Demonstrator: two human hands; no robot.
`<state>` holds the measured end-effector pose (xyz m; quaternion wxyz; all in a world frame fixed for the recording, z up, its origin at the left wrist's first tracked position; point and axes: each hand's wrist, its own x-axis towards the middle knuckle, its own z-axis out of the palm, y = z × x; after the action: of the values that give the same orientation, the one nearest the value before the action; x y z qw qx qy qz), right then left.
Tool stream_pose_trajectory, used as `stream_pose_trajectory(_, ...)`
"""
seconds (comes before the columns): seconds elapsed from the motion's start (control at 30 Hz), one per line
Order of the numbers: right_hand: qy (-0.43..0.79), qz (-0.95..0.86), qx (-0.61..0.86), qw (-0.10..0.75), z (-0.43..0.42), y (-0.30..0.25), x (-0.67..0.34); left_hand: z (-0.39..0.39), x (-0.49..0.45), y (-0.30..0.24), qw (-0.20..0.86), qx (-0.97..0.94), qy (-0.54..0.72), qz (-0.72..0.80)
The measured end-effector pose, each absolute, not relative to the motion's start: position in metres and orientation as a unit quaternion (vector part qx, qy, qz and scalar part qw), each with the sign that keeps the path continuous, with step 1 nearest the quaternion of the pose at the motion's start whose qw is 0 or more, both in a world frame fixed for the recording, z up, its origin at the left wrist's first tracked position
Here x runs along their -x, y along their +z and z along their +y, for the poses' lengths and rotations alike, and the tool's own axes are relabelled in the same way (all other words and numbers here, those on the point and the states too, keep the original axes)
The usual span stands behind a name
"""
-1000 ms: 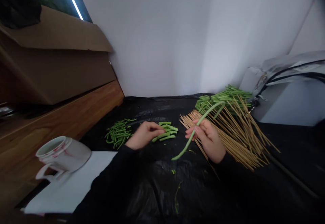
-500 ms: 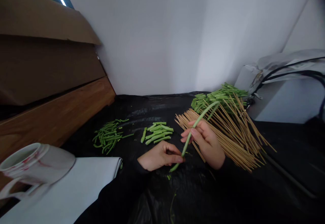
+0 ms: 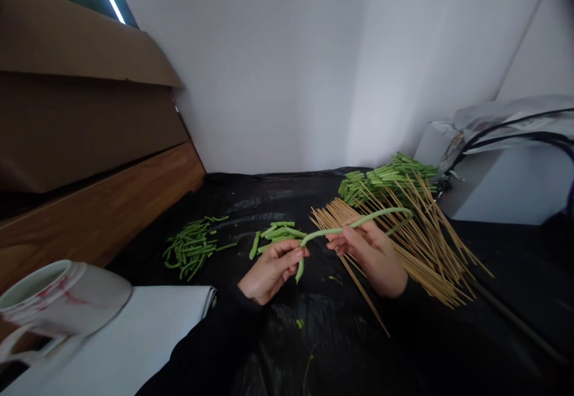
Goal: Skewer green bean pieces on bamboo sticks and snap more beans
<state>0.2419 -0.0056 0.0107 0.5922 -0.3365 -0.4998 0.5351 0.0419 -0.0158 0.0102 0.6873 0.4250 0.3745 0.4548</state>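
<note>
Far to the left of the long green bean [image 3: 354, 221], a white ceramic mug [image 3: 58, 303] with red marks sits at the edge of a white paper sheet [image 3: 134, 339]. Nearer the bean, on black plastic sheeting [image 3: 287, 195], lie a loose pile of cut green beans [image 3: 191, 249] and then a smaller pile of cut beans [image 3: 278, 233]. The left hand [image 3: 271, 273] is closed on the bean near its lower end, fingers and thumb together. The right hand [image 3: 370, 258] sits under the bean's middle with its fingers curled up, though from this view I cannot tell whether it pinches or only cradles. The free end arcs over bamboo skewers [image 3: 403, 246]. The bean looks light, soft and quite bendy, so it is best held at two close points. Beyond it, to the right, lies a heap of cut beans [image 3: 385, 177], then a white box [image 3: 466, 171] with black cables [image 3: 515, 136].
</note>
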Motion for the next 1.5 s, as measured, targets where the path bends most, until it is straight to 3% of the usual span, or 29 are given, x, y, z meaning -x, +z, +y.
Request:
stream_pose_trajectory(0.2,0.514,-0.54,0.323,0.583,-0.011,0.016,-0.239,-0.013,-0.041,0.009,0.689,-0.39,0.492,0.361)
stream_pose_trajectory(0.47,0.525,-0.524,0.316,0.591,-0.003,0.012,-0.249,-0.014,-0.037,0.006,0.7,-0.445,0.405,0.385)
stream_pose_trajectory(0.67,0.497,-0.562,0.34,0.567,-0.012,0.021,-0.246,-0.016,-0.037,0.009,0.636,-0.578,0.328,0.391)
stream_pose_trajectory(1.1,0.464,-0.621,0.351,0.525,-0.017,0.019,-0.239,-0.012,-0.04,0.009,0.732,-0.326,0.516,0.302)
stream_pose_trajectory(1.33,0.44,-0.644,0.367,0.506,-0.024,0.012,-0.232,-0.011,-0.043,0.004,0.736,-0.283,0.539,0.297)
stream_pose_trajectory(1.5,0.345,-0.734,0.375,0.45,-0.04,0.007,-0.22,0.0,-0.032,0.009,0.702,-0.224,0.608,0.295)
